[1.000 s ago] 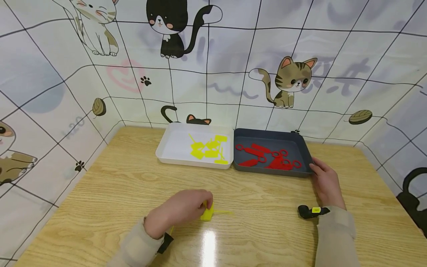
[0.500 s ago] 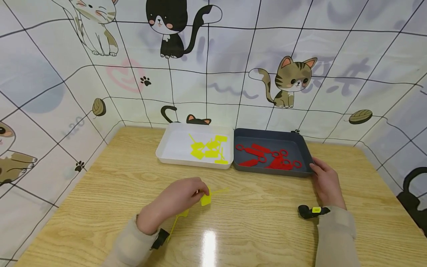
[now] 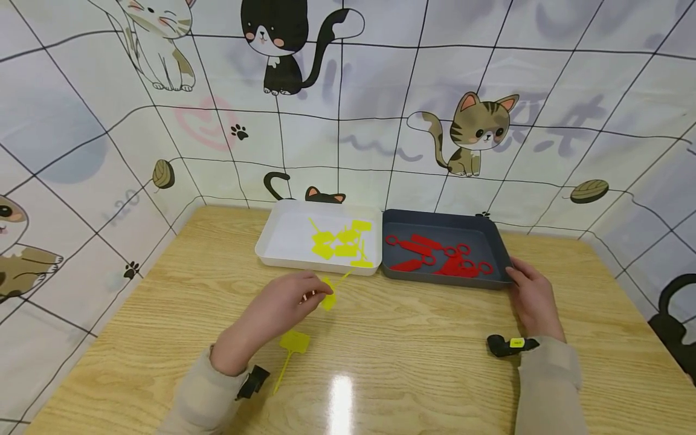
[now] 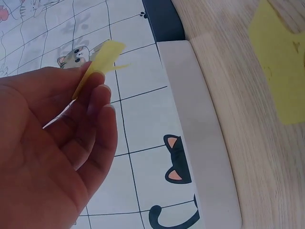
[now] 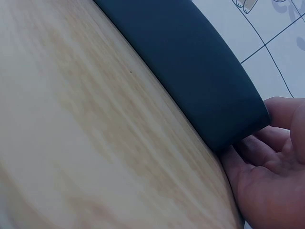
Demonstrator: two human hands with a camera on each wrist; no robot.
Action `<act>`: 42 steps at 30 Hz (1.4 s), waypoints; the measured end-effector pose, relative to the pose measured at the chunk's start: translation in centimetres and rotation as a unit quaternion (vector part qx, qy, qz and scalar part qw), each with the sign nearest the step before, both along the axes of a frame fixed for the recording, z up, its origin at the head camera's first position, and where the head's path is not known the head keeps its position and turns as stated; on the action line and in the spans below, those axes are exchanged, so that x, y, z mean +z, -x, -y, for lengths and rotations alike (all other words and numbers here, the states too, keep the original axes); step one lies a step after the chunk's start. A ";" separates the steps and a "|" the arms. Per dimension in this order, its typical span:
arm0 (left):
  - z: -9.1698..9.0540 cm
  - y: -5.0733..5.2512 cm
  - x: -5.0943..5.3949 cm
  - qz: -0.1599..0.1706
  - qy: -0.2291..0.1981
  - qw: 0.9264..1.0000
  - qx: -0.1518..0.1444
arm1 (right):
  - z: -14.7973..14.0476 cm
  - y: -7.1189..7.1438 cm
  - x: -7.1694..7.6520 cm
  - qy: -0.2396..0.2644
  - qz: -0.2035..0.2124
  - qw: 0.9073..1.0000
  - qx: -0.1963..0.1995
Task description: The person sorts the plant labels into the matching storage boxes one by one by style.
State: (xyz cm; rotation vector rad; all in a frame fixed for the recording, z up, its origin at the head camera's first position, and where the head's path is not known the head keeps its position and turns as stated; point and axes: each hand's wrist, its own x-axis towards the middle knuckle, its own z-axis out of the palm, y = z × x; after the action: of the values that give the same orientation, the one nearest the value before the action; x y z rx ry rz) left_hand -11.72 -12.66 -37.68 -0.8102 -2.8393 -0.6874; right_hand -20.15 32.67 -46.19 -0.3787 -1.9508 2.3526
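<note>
My left hand pinches a flat yellow tag with a thin stem, just in front of the white tray. In the left wrist view this tag sits between thumb and fingertips. A second yellow tag lies on the table below that hand, its stem toward me. Several yellow tags lie in the white tray. At the front right corner of the dark grey tray, my right hand grips the edge, thumb at the rim. Several red ring-ended tags lie inside it.
Both trays stand side by side, touching, at the back of the wooden table. Behind them rises a wall covering with cat drawings. A black wrist strap is on the right wrist.
My left hand has lifted the yellow tag and moved it away from me toward the white tray, uncovering the second tag on the table. My right hand stays at the dark tray.
</note>
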 end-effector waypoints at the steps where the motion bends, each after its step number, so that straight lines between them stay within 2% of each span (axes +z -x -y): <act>1: 0.0 0.0 0.1 -0.001 -0.004 1.000 0.003 | 0.0 0.0 0.0 -0.004 -0.001 1.000 0.000; 6: 0.1 0.0 0.3 -0.010 -0.018 1.000 0.017 | -0.1 0.0 0.0 -0.016 -0.003 1.000 -0.001; 11: 0.5 0.0 0.4 -0.001 -0.033 0.999 0.041 | -0.1 0.0 0.0 -0.012 -0.002 1.000 0.000; 19: 1.1 0.2 0.7 -0.006 -0.063 0.996 0.065 | 0.0 0.0 -0.1 -0.012 -0.002 1.000 -0.004; 28: 1.7 0.6 0.7 -0.021 -0.056 0.993 0.099 | -0.1 -0.1 0.0 0.002 -0.004 1.000 0.003; 37: 2.6 1.3 -0.1 -0.034 -0.080 0.988 0.124 | -0.1 -0.1 0.0 0.007 -0.006 1.000 0.006; 42: 3.1 1.8 -0.8 -0.024 -0.089 0.986 0.138 | -0.1 0.0 -0.1 0.002 -0.003 1.000 0.002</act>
State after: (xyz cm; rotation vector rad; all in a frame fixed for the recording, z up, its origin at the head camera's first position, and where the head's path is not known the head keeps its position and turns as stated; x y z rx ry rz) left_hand -13.49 -15.78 -38.46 -0.3915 -2.7219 -0.8491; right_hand -20.10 32.75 -46.24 -0.3679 -1.9474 2.3573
